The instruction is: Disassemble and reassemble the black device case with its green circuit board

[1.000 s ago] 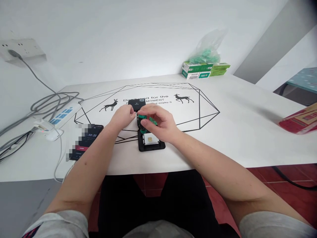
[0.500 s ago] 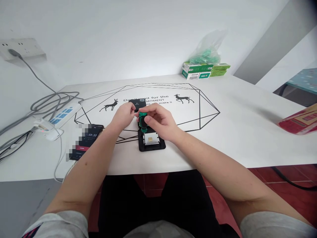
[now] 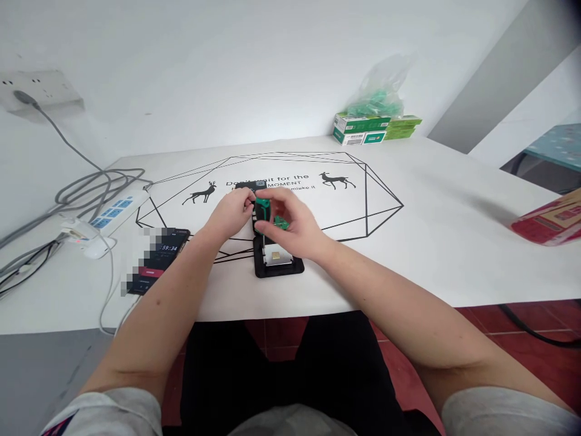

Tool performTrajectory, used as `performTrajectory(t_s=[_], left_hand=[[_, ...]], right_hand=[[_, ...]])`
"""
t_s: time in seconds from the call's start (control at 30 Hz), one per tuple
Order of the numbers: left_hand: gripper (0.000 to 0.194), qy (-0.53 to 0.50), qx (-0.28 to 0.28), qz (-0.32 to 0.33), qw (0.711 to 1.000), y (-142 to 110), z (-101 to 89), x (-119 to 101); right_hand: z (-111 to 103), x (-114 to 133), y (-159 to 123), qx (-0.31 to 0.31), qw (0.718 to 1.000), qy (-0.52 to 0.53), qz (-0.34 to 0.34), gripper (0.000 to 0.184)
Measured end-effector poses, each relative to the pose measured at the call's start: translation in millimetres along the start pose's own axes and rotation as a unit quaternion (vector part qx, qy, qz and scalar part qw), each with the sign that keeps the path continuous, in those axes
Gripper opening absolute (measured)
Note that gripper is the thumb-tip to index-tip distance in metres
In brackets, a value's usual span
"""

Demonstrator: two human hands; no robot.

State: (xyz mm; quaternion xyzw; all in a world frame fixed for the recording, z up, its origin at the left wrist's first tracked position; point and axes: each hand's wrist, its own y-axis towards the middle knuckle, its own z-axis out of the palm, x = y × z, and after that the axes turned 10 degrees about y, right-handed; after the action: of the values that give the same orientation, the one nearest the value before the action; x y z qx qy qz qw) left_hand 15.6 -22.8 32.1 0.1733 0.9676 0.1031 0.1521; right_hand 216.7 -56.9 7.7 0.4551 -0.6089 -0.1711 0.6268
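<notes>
My right hand (image 3: pixel 297 224) grips a green-and-black screwdriver (image 3: pixel 262 212) upright, its thin shaft pointing down at an opened black phone (image 3: pixel 278 272). Inside the phone's near end lies a silver plate (image 3: pixel 287 257) with a gold square on it. Part of a green circuit board (image 3: pixel 281 223) shows under my right fingers. My left hand (image 3: pixel 232 212) is closed beside the screwdriver handle, fingers curled; what they hold, if anything, is hidden. Behind both hands lies a black panel (image 3: pixel 245 184), partly covered by them. The screwdriver's tip is too small to make out.
A lit smartphone (image 3: pixel 161 260) lies by my left forearm, with a white cable. Farther left are a power strip (image 3: pixel 113 212) and coiled grey cords. Green boxes (image 3: pixel 362 127) topped by a plastic bag (image 3: pixel 381 91) stand at the back; a red package (image 3: pixel 549 221) sits right.
The screwdriver handle has turned and risen slightly in my right hand, baring more of its shaft. My left hand has shifted a little right, closer to the handle.
</notes>
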Motion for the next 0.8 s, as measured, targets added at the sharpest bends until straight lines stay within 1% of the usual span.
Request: performTrajectory(t_s=[0.13, 0.2, 0.33, 0.43, 0.57, 0.8], left_hand=[[0.008, -0.019, -0.011, 0.015, 1.000, -4, -1.6, -3], [0.008, -0.039, -0.011, 0.025, 0.999, -6, -4.1, -6], [0.007, -0.084, -0.018, 0.028, 0.996, -9, -7.1, -11], [0.008, -0.113, -0.014, 0.034, 0.993, -10, -5.5, -11], [0.010, -0.148, -0.003, 0.042, 0.988, -10, -2.1, -9], [0.012, -0.160, 0.017, 0.047, 0.986, -12, -3.6, -12]], right_hand=[[-10, -5, 2, -0.126, 0.992, -0.029, 0.000, 0.051], [-15, -10, 3, -0.164, 0.985, -0.045, -0.008, 0.055], [-19, -21, 4, -0.187, 0.980, -0.065, -0.027, 0.058], [-20, -28, 4, -0.216, 0.974, -0.057, -0.033, 0.063], [-22, -30, 4, -0.233, 0.970, -0.061, -0.036, 0.063], [-28, -32, 8, -0.251, 0.959, -0.103, -0.077, 0.061]])
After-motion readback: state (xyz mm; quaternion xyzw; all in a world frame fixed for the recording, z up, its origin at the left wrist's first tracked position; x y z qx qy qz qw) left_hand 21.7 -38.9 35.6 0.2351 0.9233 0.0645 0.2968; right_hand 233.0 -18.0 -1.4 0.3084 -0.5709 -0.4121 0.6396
